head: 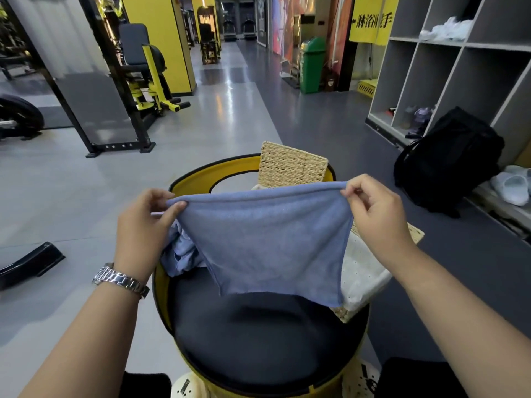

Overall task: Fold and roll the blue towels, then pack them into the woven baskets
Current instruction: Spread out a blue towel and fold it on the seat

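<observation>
Steel-link wristwatch (120, 280) on the left wrist, lower left of view. Left hand (143, 225) pinches the left top corner of a blue towel (267, 242) between thumb and curled fingers. The towel hangs spread between both hands, top edge taut and near level, lower edge loose above the dark cushion of a round yellow-rimmed stool (258, 340). Behind the left part of the held towel, a crumpled heap of more blue towels (181, 254) lies on the stool top. Right hand (373, 214) pinches the right top corner, fingers curled round the hem. Beyond the towel's top edge stands a woven basket (291, 165), upright, at the far rim of the stool. A second woven basket with a white perforated cloth liner (365, 271) sits at the stool's right side, partly hidden by the towel; its contents cannot be told. Further right, on the floor, a black bag (448, 162) rests against grey cubby shelving (448, 70).
</observation>
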